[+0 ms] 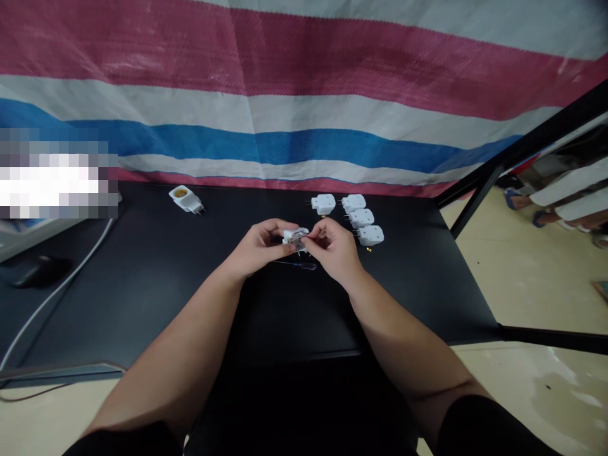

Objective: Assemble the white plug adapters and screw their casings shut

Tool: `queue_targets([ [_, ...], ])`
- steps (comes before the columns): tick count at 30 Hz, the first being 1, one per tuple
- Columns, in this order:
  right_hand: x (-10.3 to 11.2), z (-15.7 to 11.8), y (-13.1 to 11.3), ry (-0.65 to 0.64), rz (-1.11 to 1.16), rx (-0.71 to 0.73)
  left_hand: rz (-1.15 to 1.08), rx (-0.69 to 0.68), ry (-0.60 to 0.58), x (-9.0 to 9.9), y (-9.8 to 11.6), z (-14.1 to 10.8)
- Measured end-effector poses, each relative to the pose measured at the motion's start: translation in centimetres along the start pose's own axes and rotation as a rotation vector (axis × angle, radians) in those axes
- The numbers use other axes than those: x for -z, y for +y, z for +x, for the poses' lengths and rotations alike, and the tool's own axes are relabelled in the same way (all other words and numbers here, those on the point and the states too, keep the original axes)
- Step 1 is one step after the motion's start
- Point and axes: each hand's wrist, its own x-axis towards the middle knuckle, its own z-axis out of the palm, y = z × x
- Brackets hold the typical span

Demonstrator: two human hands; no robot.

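My left hand [262, 248] is closed around a white plug adapter [296, 237], thumb at the front and fingers behind. The adapter's near side looks open or clear, with fine detail too small to read. Against its right edge, the thumb and fingers of my right hand [331, 244] come together in a pinch. Whether a small part lies between those fingertips is hidden. Just below both hands, a thin screwdriver with a dark clear handle [308, 266] lies on the black table [380, 304].
Several white plug adapters [361, 218] sit right of my hands, with small brass-coloured bits [368, 249] nearby. Another adapter [183, 195] with a round amber opening lies back left. Farther left are a black mouse [35, 271] and white cable [66, 282]. A striped sheet [266, 107] hangs behind.
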Motion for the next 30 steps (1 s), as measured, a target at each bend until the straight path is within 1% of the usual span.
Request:
queue_targets([
  [3, 0.7, 0.3, 0.0, 0.021, -0.066, -0.005, -0.1, 0.028, 0.053, 0.1, 0.0, 0.1],
  [5, 1.6, 0.6, 0.1, 0.001, -0.144, -0.001, -0.153, 0.062, 0.098, 0.3, 0.1, 0.2],
  [6, 2.1, 0.7, 0.2, -0.041, -0.192, -0.003, -0.175, 0.082, 0.12, 0.5, 0.2, 0.2],
  [9, 3.6, 0.9, 0.4, -0.26, -0.336, -0.057, -0.233, 0.126, 0.18, 0.8, 0.4, 0.3],
  [10, 4.0, 0.9, 0.5, -0.315, -0.367, -0.075, -0.253, 0.133, 0.193, 0.9, 0.5, 0.3],
  [12, 4.3, 0.8, 0.5, -0.368, -0.405, -0.078, -0.284, 0.142, 0.205, 1.1, 0.5, 0.3],
  [16, 4.1, 0.8, 0.5, -0.406, -0.453, -0.023, -0.314, 0.16, 0.205, 1.2, 0.6, 0.3],
  [20, 3.7, 0.8, 0.6, -0.425, -0.515, 0.001, -0.332, 0.177, 0.207, 1.3, 0.7, 0.3],
  [27, 3.0, 0.8, 0.2, -0.458, -0.598, -0.02, -0.336, 0.189, 0.23, 1.0, 1.0, 0.2],
  [30, 2.8, 0.7, -0.3, -0.483, -0.684, -0.023, -0.329, 0.186, 0.225, 1.0, 1.0, 0.2],
])
